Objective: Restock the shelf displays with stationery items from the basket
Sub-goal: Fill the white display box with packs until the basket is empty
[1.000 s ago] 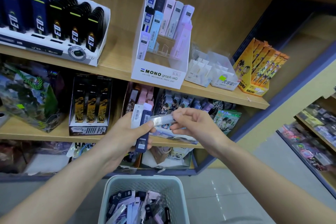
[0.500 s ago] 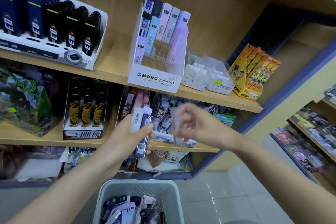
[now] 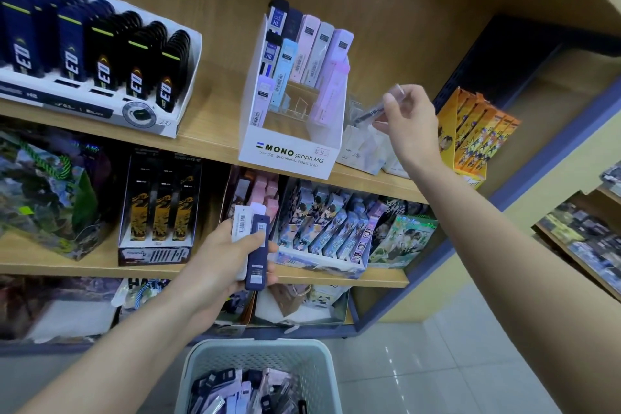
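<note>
Step in hand: Stocking 1 case into the display; judged to be the carry stage, the case not yet seated.
Right hand (image 3: 410, 124): Raised at the height of the upper shelf (image 3: 215, 131), just right of the display box (image 3: 285, 151); thumb and fingertips pinched a clear lead case (image 3: 373, 111).
Clear lead case: Tilted, lower end pointing down-left toward the box's right wall; apart from the box, above the small white cartons (image 3: 363, 148) beside it.
Left hand (image 3: 215, 265): Lower, in front of the middle shelf; fingers and thumb curled round a small stack, a navy case (image 3: 257, 255) in front and a white case (image 3: 239, 223) behind. Full count cannot be told.
Display box: White card, rear rows filled with blue, pink, grey and lilac cases; the front middle slots looked bare, clear dividers showing.
Basket (image 3: 255, 344): Low in view, below both hands, holding a loose heap of further cases (image 3: 235, 393).
Progress: Judged part-way; stock was left in the basket and in the left hand.
Next move calls for: Carrying the case left over the box's right wall, turning it upright and lowering it into an open slot. Which slot suits a clear case cannot be told.
Risk: A light pinch on a slick case; the lilac case leaning at the right wall could be knocked.
</note>
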Motion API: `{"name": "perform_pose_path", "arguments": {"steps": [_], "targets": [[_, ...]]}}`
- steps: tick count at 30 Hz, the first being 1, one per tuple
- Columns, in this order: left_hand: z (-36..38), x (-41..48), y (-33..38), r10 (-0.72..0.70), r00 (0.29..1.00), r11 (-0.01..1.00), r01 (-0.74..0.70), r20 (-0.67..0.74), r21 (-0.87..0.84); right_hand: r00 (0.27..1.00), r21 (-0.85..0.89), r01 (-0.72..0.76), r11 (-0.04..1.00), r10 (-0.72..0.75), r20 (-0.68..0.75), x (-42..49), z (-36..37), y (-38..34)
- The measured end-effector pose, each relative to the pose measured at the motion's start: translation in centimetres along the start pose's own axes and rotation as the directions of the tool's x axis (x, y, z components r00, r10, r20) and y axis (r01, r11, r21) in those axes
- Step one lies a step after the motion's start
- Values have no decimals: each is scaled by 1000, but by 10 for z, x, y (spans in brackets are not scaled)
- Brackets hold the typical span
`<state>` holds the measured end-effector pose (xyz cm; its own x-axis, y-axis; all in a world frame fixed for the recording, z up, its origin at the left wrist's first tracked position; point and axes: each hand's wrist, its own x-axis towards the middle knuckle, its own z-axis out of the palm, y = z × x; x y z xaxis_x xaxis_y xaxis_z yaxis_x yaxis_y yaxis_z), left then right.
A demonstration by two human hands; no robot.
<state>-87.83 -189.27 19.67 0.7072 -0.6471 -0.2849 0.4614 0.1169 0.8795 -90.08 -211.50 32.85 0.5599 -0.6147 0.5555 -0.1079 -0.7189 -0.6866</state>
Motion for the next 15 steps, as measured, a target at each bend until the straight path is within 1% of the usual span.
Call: {"name": "perform_pose_path", "arguments": {"steps": [4, 7, 9, 12, 15], "targets": [[-1, -1, 1, -3, 1000, 1000, 2, 8, 16, 996, -113, 10, 993, -1, 86, 6, 4, 5], [-3, 0, 1, -6, 1000, 1000, 6, 10, 29, 991, -177, 79, 981, -58, 122, 8, 3, 6], [-4, 0, 1, -8, 1000, 999, 7, 11, 35, 979, -182, 117, 976, -83, 184, 8, 2, 6], [-3, 0, 1, -12, 1000, 999, 11, 13, 50, 958, -253, 155, 955, -83, 274, 8, 2, 7], [-3, 0, 0, -21, 1000, 997, 20, 11, 79, 962, -287, 153, 946, -77, 261, 11, 5, 13]]}}
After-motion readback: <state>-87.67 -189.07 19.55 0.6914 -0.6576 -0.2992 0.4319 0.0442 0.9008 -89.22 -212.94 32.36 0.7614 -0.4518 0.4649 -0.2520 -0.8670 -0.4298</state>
